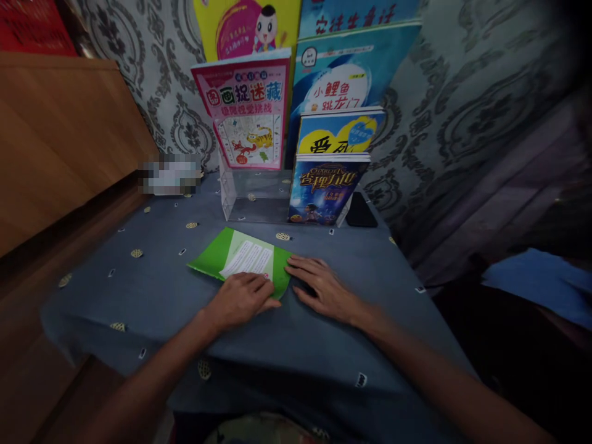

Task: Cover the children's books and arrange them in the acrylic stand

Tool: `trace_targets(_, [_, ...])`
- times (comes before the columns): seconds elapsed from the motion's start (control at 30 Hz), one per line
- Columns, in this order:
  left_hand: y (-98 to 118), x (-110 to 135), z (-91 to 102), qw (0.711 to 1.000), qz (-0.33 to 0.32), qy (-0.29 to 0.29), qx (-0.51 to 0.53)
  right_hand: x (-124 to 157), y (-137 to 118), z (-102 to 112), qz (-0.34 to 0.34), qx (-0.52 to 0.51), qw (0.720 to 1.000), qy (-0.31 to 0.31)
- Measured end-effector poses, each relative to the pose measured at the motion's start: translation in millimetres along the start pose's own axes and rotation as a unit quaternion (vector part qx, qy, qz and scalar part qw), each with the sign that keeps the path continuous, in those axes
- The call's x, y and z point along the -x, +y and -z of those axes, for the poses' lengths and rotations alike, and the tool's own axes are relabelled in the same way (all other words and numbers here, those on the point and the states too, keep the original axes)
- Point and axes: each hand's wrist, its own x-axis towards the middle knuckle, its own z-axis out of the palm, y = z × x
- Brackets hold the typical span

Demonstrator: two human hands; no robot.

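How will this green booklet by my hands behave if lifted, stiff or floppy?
The green booklet looks thin, so it is probably light. Its corner between your left hand and right hand curves, so it may flop. Being flat-shaped, it seems unlikely to roll.

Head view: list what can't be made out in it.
In the head view:
Green booklet: underside turned away; panel text too small to read.
Left hand: palm hidden by the back of the hand.
Yellow book: top cut off by the picture's upper edge.
Pale object: details lost to pixelation.
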Motion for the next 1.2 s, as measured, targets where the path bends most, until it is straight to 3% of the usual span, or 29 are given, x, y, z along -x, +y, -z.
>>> trace_targets(0.13, [-4,-15,4.9,0.999,0.040,0.026,-0.010,0,-4,3,-0.004,0.016,1.000,-0.016])
trace_targets(0.33, [-1,-32,4.4,0.997,0.048,0.048,-0.036,-5,-12,3,0.032,0.006,0.999,-0.001])
trace_targets(0.63, [4,-36,3.2,0.996,0.034,0.063,-0.048,-9,-17,-5,0.049,-0.045,0.997,0.042])
trace_targets(0.8, [8,-14,9.6,0.995,0.015,0.065,-0.076,-9,-16,-4,0.050,-0.042,0.997,0.038])
trace_targets(1.0, [-10,33,16.7,0.993,0.110,-0.015,-0.043,-8,-12,-4,0.071,-0.009,0.997,0.023])
trace_targets(1.2, [-24,49,12.8,0.994,0.110,0.009,-0.008,-9,-8,-4,0.070,-0.020,0.997,0.029])
